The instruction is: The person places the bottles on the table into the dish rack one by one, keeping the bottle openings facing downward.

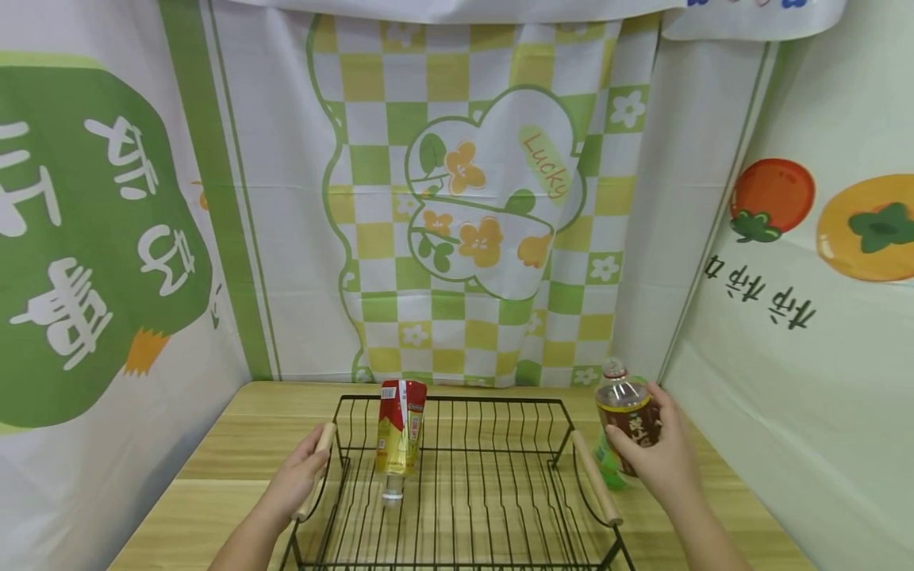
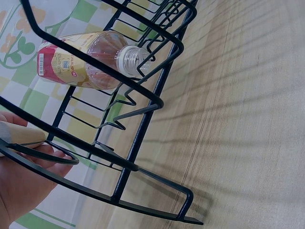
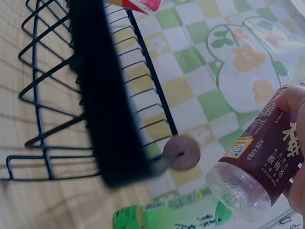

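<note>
The left hand (image 1: 296, 474) grips the left wooden handle (image 1: 326, 438) of a black wire rack (image 1: 493, 450). In the rack's left part, a bottle with a red and yellow label (image 1: 401, 428) stands neck down; the left wrist view shows its clear threaded neck (image 2: 132, 61) among the wires. To the right of the rack, the right hand (image 1: 660, 452) holds a bottle with a dark brown label (image 1: 628, 412), fingers and thumb round its sides, neck up. Its clear base (image 3: 238, 191) hangs free in the right wrist view.
A green-capped bottle with a pale green label (image 3: 181, 212) is beside the rack's right side, partly behind the right hand's bottle in the head view. The rack's right wooden handle (image 1: 597, 480) has no hand on it. Printed cloth (image 1: 471, 341) hangs behind the wooden table (image 1: 214, 484).
</note>
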Motion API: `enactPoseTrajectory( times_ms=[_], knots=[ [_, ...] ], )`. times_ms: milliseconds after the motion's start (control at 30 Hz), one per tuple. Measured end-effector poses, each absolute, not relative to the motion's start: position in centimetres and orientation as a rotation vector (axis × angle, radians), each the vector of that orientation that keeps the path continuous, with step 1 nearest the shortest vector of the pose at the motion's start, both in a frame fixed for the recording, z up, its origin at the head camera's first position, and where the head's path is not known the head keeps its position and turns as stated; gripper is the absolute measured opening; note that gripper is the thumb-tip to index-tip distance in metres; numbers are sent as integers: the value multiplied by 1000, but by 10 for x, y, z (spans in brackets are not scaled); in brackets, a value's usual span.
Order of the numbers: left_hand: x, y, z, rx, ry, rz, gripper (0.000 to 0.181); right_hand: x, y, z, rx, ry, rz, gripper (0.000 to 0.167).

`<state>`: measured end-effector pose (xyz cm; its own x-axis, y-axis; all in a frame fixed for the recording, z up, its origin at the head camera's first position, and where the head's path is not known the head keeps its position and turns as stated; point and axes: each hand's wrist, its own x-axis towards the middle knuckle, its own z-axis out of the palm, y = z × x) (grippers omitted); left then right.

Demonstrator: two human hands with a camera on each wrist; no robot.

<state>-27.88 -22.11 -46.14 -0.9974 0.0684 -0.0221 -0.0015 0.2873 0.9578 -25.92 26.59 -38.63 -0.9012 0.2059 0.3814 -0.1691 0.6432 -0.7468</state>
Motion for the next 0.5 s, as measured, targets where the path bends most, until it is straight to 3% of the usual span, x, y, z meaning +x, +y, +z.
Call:
enactPoseTrajectory(
  times_ms=[500],
  knots=[
    [-279,-221,-462,52,2479,1841,62,-266,230,-368,81,-2498,1225,91]
  ],
)
